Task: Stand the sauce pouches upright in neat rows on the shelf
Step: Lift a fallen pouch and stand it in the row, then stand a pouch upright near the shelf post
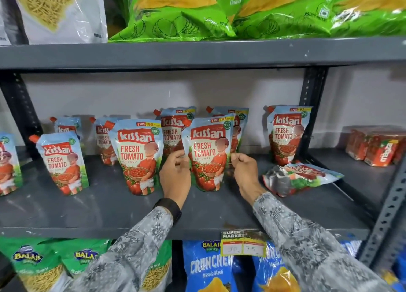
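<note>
Several ketchup pouches stand upright on the dark grey shelf [109, 206], in a front and a back row. My left hand [175, 173] and my right hand [245, 171] pinch the two side edges of one upright front pouch [208, 153]. To its left stand another front pouch [137, 157] and a leaning one [62, 162]. Back-row pouches [175, 127] are partly hidden behind these. A single pouch [285, 135] stands at the right by the upright post. One pouch [301, 177] lies flat on the shelf to the right of my right hand.
Red cartons [375, 146] sit on the neighbouring shelf at the right, past a perforated post [312, 107]. Green crisp bags [219, 10] fill the shelf above, blue and green snack bags [208, 267] the one below. A price tag [242, 243] hangs on the shelf's front edge.
</note>
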The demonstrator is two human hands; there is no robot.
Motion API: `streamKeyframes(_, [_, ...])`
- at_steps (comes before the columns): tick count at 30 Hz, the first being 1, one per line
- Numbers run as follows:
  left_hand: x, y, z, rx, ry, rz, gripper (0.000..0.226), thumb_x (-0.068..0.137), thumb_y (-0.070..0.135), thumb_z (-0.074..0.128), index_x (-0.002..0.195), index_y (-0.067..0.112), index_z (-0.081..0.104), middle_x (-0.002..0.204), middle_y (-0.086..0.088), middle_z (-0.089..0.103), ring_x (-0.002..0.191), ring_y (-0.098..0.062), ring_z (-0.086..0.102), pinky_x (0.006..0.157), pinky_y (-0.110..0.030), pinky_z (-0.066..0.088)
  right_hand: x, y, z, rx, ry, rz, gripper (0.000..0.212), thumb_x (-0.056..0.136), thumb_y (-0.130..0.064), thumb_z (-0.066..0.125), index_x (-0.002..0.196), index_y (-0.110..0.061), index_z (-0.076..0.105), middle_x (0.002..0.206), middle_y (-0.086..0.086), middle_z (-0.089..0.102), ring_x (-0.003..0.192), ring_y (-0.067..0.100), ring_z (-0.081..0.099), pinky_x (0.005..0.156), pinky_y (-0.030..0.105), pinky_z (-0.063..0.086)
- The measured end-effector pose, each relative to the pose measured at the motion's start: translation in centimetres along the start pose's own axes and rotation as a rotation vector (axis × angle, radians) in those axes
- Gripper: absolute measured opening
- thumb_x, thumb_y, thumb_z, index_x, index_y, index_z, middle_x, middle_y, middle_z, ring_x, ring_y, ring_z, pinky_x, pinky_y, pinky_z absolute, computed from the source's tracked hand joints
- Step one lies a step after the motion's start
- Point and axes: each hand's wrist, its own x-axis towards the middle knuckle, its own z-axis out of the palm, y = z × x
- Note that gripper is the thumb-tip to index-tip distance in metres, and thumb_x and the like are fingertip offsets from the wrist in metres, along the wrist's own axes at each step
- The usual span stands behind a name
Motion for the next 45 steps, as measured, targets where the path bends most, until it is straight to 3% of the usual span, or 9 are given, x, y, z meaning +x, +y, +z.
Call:
streamKeyframes(6, [-4.0,2.7,0.0,-0.159,0.08,0.028,0.016,0.099,0.026,0.062,0.115,0.027,0.066,0.101,0.007,0.073,0.09,-0.017,0.072,0.082,-0.043,0.062,-2.6,-2.9,-2.8,-0.102,0.0,-0.177,0.029,0.101,-0.009,0.06,0.126,-0.021,0.07,0.11,-0.003,0.076,0.112,0.021,0.072,0.104,0.05,0.058])
streamKeyframes(12, [-6.9,9.1,6.5,-0.09,-0.439,0.327,0.017,0.096,0.028,0.066,0.11,0.025,0.074,0.089,0.018,0.073,0.087,0.003,0.069,0.071,-0.006,0.049,-4.4,-7.7,-10.6,-0.093,0.178,-0.356,0.025,0.095,-0.016,0.061,0.113,-0.032,0.069,0.104,-0.005,0.074,0.095,0.007,0.071,0.083,0.026,0.058])
streamKeyframes(16, [-5.6,11.1,13.6,0.128,-0.702,0.291,0.023,0.097,0.036,0.06,0.111,0.029,0.078,0.105,0.018,0.076,0.092,0.003,0.068,0.08,-0.014,0.051,-3.8,-7.5,-15.4,0.045,0.453,-0.108,0.025,0.097,-0.012,0.062,0.121,-0.018,0.063,0.121,0.011,0.07,0.088,0.015,0.069,0.067,0.028,0.058])
streamKeyframes(20, [-2.9,10.3,19.9,0.289,-0.878,-0.101,0.033,0.1,0.026,0.059,0.121,0.005,0.074,0.129,-0.015,0.072,0.115,-0.03,0.068,0.087,-0.028,0.05,-3.2,-6.0,-18.8,0.177,0.499,0.294,0.04,0.102,-0.023,0.054,0.139,-0.011,0.062,0.137,0.014,0.067,0.119,0.035,0.067,0.094,0.046,0.053])
streamKeyframes(23, [-1.9,9.4,21.3,0.358,-0.993,-0.275,0.014,0.1,0.023,0.059,0.102,0.011,0.068,0.113,-0.016,0.066,0.088,-0.026,0.063,0.068,-0.026,0.051,-3.4,-6.0,-19.2,0.345,0.422,0.421,0.039,0.101,-0.025,0.057,0.138,-0.016,0.066,0.132,0.011,0.069,0.12,0.03,0.065,0.092,0.051,0.05])
streamKeyframes(28, [-2.1,8.0,22.3,0.256,-1.057,-0.562,0.028,0.1,0.015,0.049,0.072,0.014,0.054,0.088,-0.013,0.06,0.088,-0.03,0.061,0.1,-0.044,0.054,-3.1,-6.2,-18.8,0.396,0.346,0.492,0.037,0.101,-0.02,0.06,0.138,-0.016,0.063,0.134,0.013,0.067,0.108,0.032,0.062,0.098,0.063,0.048])
streamKeyframes(32, [-3.3,8.7,20.6,0.132,-1.126,-0.783,0.021,0.093,0.015,0.053,0.076,0.011,0.062,0.066,-0.004,0.068,0.056,-0.02,0.069,0.052,-0.025,0.06,-3.7,-6.5,-18.8,0.367,0.322,0.588,0.025,0.1,-0.026,0.058,0.123,-0.018,0.065,0.124,0.012,0.073,0.093,0.033,0.067,0.077,0.046,0.048])
streamKeyframes(36, [-5.0,9.3,19.3,-0.046,-1.101,-0.824,0.026,0.101,0.007,0.047,0.082,0.004,0.064,0.061,-0.007,0.072,0.047,-0.019,0.071,0.043,-0.025,0.057,-4.2,-6.7,-18.7,0.405,0.332,0.629,0.027,0.102,-0.026,0.058,0.121,-0.012,0.07,0.119,0.013,0.076,0.095,0.032,0.071,0.089,0.045,0.053])
streamKeyframes(45, [-4.0,10.8,17.3,-0.309,-0.767,-0.509,0.019,0.106,0.008,0.05,0.109,0.003,0.068,0.125,-0.021,0.073,0.107,-0.033,0.071,0.099,-0.049,0.057,-3.7,-8.9,-16.0,0.517,0.245,0.205,0.035,0.108,-0.029,0.053,0.129,-0.008,0.071,0.12,0.02,0.079,0.11,0.042,0.076,0.1,0.062,0.058])
